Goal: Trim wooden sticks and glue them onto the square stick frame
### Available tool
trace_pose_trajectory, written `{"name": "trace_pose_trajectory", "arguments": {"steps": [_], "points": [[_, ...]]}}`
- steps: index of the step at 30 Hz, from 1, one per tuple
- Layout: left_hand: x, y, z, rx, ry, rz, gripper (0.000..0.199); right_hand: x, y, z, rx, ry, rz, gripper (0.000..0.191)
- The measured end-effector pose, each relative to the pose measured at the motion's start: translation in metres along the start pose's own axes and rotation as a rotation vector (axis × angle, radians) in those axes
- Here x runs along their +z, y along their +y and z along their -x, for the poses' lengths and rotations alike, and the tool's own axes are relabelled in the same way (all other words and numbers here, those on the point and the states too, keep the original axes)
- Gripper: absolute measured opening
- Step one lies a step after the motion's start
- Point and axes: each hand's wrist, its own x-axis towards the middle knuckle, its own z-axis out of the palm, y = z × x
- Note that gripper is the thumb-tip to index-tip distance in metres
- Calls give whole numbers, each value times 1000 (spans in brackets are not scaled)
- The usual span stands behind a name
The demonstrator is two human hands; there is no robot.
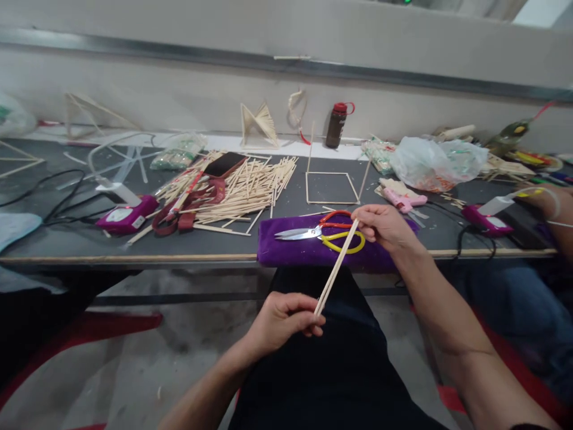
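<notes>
Two thin wooden sticks (336, 267) are held together between both hands, slanting over my lap below the table edge. My left hand (280, 321) pinches their lower end. My right hand (385, 226) pinches their upper end, just in front of a purple cloth (295, 249). On the cloth lie scissors (322, 233) with red and yellow handles. Behind the cloth stands a square frame of sticks (331, 187) with upright sticks at its corners.
A big pile of loose sticks (237, 185) and a dark phone (224, 163) lie left of centre. A pink glue gun (403, 200), plastic bags (430, 162), a brown bottle (336, 124), magenta devices (126, 216) with cables sit around. Another person's arm (548, 206) rests at right.
</notes>
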Motion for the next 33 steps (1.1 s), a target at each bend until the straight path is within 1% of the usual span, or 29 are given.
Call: {"name": "trace_pose_trajectory", "arguments": {"steps": [2, 3, 4, 5, 6, 9, 11, 12, 13, 16, 18, 20, 22, 24, 26, 28, 29, 31, 33], "points": [[-10, 2, 2, 47, -59, -141, 28, 4, -1, 2, -16, 0, 2, 27], [-16, 6, 3, 86, -109, -215, 41, 7, -3, 4, -35, -4, 12, 27], [-22, 10, 2, 134, -166, -303, 58, 11, -4, 7, -64, -11, 35, 26], [-26, 16, 1, 185, -186, -372, 67, 16, -5, 10, -98, -22, 72, 25], [-29, 22, -1, 224, -161, -400, 68, 23, -6, 15, -134, -39, 124, 24], [-25, 40, -11, 288, -16, -381, 46, 48, -4, 30, -219, -128, 296, 22], [-18, 46, -19, 309, 1, -378, 31, 65, 2, 39, -281, -213, 386, 20], [-14, 46, -21, 314, 21, -360, 24, 72, 5, 42, -325, -248, 425, 18], [-11, 45, -23, 309, 33, -334, 22, 78, 9, 45, -367, -272, 456, 17], [-8, 32, -22, 268, 45, -311, 28, 87, 23, 48, -449, -326, 508, 14], [-9, 21, -18, 261, 53, -385, 34, 89, 29, 50, -468, -369, 511, 13], [-9, 11, -14, 292, 76, -452, 40, 88, 32, 52, -475, -416, 496, 14], [-9, 5, -12, 313, 94, -449, 41, 82, 31, 52, -472, -451, 517, 14], [-8, 2, -13, 284, 100, -376, 38, 69, 26, 48, -499, -422, 638, 15], [-7, 2, -14, 237, 109, -267, 36, 50, 21, 38, -579, -299, 864, 18], [-7, 3, -16, 212, 118, -151, 35, 30, 19, 24, -655, -183, 1159, 23], [-7, 4, -17, 204, 119, -100, 35, 22, 18, 17, -656, -180, 1312, 27], [-7, 5, -18, 190, 113, -25, 36, 12, 19, 4, -600, -214, 1562, 37], [-7, 5, -18, 174, 109, 15, 37, 12, 19, -6, -543, -283, 1705, 47]]}}
